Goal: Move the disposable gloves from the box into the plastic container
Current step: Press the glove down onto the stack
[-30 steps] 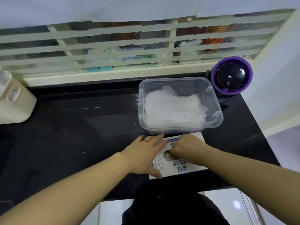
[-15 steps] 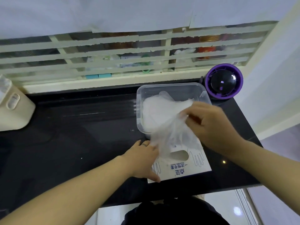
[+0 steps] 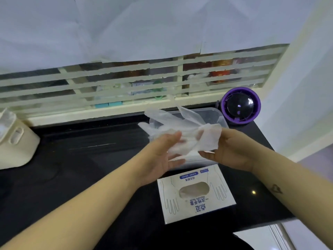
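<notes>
A bunch of clear disposable gloves (image 3: pixel 191 132) hangs in the air above the clear plastic container (image 3: pixel 219 115), which stands on the black counter. My right hand (image 3: pixel 230 152) pinches the bunch's right end between thumb and fingers. My left hand (image 3: pixel 162 156) meets the bunch's left side with fairly straight fingers above and the thumb below. The white glove box (image 3: pixel 196 197) lies flat in front of the container, near the counter's front edge. More gloves show through its oval slot. Both hands are off the box. The container's inside is mostly hidden behind the gloves and hands.
A purple-rimmed round device (image 3: pixel 240 106) stands just right of the container at the back. A cream-coloured container (image 3: pixel 16 141) sits at the far left. A slatted window frame (image 3: pixel 126 82) runs behind the black counter (image 3: pixel 81 159), whose front edge is close to the box.
My right hand pulled gloves out of the box slot and lifted them over the container. My left hand left the box and rose to meet the bunch.
</notes>
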A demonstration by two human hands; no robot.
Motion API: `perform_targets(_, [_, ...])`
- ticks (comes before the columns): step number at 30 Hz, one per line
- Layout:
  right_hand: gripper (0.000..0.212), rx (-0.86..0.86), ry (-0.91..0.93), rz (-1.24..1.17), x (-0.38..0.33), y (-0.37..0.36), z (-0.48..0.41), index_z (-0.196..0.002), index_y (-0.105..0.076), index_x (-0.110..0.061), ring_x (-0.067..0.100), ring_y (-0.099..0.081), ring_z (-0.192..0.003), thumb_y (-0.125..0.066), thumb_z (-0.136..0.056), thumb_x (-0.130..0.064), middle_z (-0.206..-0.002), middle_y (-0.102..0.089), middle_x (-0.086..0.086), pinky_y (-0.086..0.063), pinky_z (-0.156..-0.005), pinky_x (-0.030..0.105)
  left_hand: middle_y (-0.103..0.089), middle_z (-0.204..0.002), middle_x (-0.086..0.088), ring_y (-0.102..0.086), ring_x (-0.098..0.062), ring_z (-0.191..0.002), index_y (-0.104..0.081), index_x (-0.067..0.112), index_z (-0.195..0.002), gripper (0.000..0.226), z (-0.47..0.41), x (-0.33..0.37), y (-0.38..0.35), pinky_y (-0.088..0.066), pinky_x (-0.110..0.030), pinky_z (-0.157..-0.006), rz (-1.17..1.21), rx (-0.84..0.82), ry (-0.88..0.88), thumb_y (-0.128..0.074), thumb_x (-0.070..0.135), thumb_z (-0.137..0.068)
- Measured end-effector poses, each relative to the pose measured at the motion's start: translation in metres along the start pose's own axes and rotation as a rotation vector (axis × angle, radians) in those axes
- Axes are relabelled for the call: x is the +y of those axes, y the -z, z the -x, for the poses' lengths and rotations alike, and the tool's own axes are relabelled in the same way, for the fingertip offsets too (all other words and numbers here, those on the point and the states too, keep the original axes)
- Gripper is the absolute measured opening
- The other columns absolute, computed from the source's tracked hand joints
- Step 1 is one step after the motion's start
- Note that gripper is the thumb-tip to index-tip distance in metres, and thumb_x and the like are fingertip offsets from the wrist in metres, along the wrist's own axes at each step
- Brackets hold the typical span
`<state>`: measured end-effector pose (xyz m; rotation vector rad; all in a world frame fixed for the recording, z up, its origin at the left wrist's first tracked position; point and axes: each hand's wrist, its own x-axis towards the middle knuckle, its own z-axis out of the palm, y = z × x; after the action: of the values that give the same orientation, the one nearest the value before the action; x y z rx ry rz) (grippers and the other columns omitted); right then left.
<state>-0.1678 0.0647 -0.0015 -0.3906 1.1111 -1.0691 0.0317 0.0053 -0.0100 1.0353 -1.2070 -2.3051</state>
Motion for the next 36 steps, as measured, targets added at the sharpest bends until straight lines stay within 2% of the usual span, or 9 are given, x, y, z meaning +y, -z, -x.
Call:
perform_targets(6, [0.028,0.013,-0.013,-0.139,0.003,-0.003,-0.011,-0.099,-0.071,-0.01,0.03,-0.063,-0.101,-0.046,-0.091,-0.022,-0.106,-0.07,0.015,-0.05,-0.091,0.046,-0.069,-0.081,-0.005,-0.067,-0.012,-0.072,-0.061,0.005,-0.108,0.015,-0.017,0.018,0.002,-0.057,-0.023,-0.07,-0.012,0.209,-0.166,-0.054,0.003,-0.095])
perform_targets(9, [0.039,0.086,0.018,-0.142,-0.005,0.003,-0.012,-0.119,-0.062,-0.012,0.032,-0.059,-0.107,-0.035,-0.096,-0.028,-0.115,-0.066,0.016,-0.048,-0.09,0.052,-0.063,-0.068,-0.003,-0.06,-0.011,-0.059,-0.062,0.0,-0.112,0.019,-0.025,0.024,0.007,-0.052,-0.032,-0.075,-0.153,0.312,-0.201,-0.055,0.004,-0.095])
perform_targets(14, [0.049,0.003,0.029,0.09,-0.018,-0.002,-0.011,-0.126,-0.054,-0.02,0.02,-0.067,-0.091,-0.058,-0.08,-0.038,-0.111,-0.064,0.005,-0.057,-0.067,0.037,-0.062,-0.074,-0.01,-0.058,-0.024,-0.072,-0.064,0.008,-0.111,0.019,-0.029,0.032,0.011,-0.05,-0.041,-0.079,-0.38,0.433,-0.264,-0.057,0.009,-0.093])
perform_targets(19, [0.042,0.202,0.297,0.78,-0.007,-0.014,-0.029,-0.126,-0.052,-0.021,0.009,-0.066,-0.089,-0.067,-0.087,-0.013,-0.109,-0.061,-0.007,-0.055,-0.076,0.023,-0.065,-0.081,-0.013,-0.062,-0.027,-0.078,-0.063,0.018,-0.114,0.022,-0.03,0.03,0.013,-0.053,-0.047,-0.083,-0.428,0.435,-0.326,-0.061,0.016,-0.092])
perform_targets(22, [0.014,0.287,0.393,0.658,-0.011,-0.014,-0.032,-0.099,-0.066,-0.014,0.008,-0.064,-0.075,-0.057,-0.094,-0.023,-0.086,-0.071,-0.004,-0.053,-0.067,0.017,-0.065,-0.093,-0.011,-0.061,-0.023,-0.085,-0.062,0.011,-0.117,0.023,-0.029,0.03,0.015,-0.052,-0.032,-0.076,-0.384,0.353,-0.246,-0.051,0.009,-0.098])
perform_targets(26, [0.024,0.275,0.266,0.421,-0.022,-0.005,-0.031,-0.102,-0.069,-0.01,0.025,-0.064,-0.101,-0.052,-0.096,-0.026,-0.107,-0.069,0.011,-0.056,-0.076,0.026,-0.059,-0.091,-0.006,-0.051,-0.016,-0.077,-0.066,0.013,-0.109,0.02,-0.029,0.027,0.032,-0.056,-0.03,-0.076,-0.164,0.412,-0.12,-0.052,0.008,-0.096])
perform_targets(30, [0.025,0.306,0.315,0.515,-0.03,-0.003,-0.023,-0.107,-0.069,-0.012,0.019,-0.066,-0.093,-0.05,-0.097,-0.026,-0.102,-0.069,0.007,-0.054,-0.068,0.02,-0.057,-0.084,0.002,-0.053,-0.006,-0.069,-0.058,0.019,-0.117,0.022,-0.025,0.031,0.046,-0.055,-0.028,-0.076,-0.197,0.696,-0.383,-0.053,0.01,-0.097])
perform_targets(33, [0.023,0.314,0.428,0.673,-0.043,-0.012,-0.018,-0.103,-0.068,-0.026,0.012,-0.062,-0.09,-0.046,-0.099,-0.029,-0.097,-0.067,-0.007,-0.052,-0.067,0.017,-0.063,-0.086,0.005,-0.059,-0.008,-0.074,-0.063,0.023,-0.105,0.018,-0.019,0.045,0.033,-0.054,-0.028,-0.078,-0.424,0.503,-0.474,-0.049,0.014,-0.099])
perform_targets(36, [0.024,0.262,0.546,0.848,-0.052,-0.032,-0.01,-0.101,-0.064,-0.037,0.004,-0.061,-0.088,-0.04,-0.101,-0.034,-0.099,-0.064,-0.015,-0.049,-0.069,0.015,-0.068,-0.103,-0.003,-0.065,-0.016,-0.092,-0.062,0.016,-0.112,0.024,-0.021,0.05,0.015,-0.055,-0.03,-0.084,-0.278,0.164,-0.31,-0.048,0.027,-0.096])
